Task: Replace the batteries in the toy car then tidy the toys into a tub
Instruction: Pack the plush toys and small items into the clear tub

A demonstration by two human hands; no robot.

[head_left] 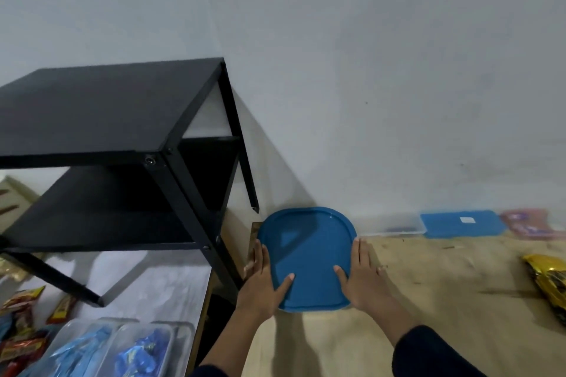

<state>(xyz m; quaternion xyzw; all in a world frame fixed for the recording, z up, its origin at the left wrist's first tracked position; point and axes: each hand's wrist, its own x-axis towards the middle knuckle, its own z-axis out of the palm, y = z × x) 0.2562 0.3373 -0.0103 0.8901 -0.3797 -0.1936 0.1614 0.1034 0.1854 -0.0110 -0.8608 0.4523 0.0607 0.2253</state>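
Observation:
A blue rounded lid (307, 251) lies flat on a tub near the wall, and it hides the tub beneath it. My left hand (262, 277) rests along the lid's left edge with straight fingers and its thumb on top. On the right edge my right hand (360, 274) mirrors it, fingers straight and thumb pressing the lid. No toy car or batteries are in view.
A black two-tier shelf (116, 119) stands at left on a white table (159, 288). Clear containers (122, 349) of blue wrapped items and red snack packets (21, 309) lie at lower left. A second blue-lidded clear box (459, 223), a pink packet (530, 222) and a gold packet (548, 281) lie to the right.

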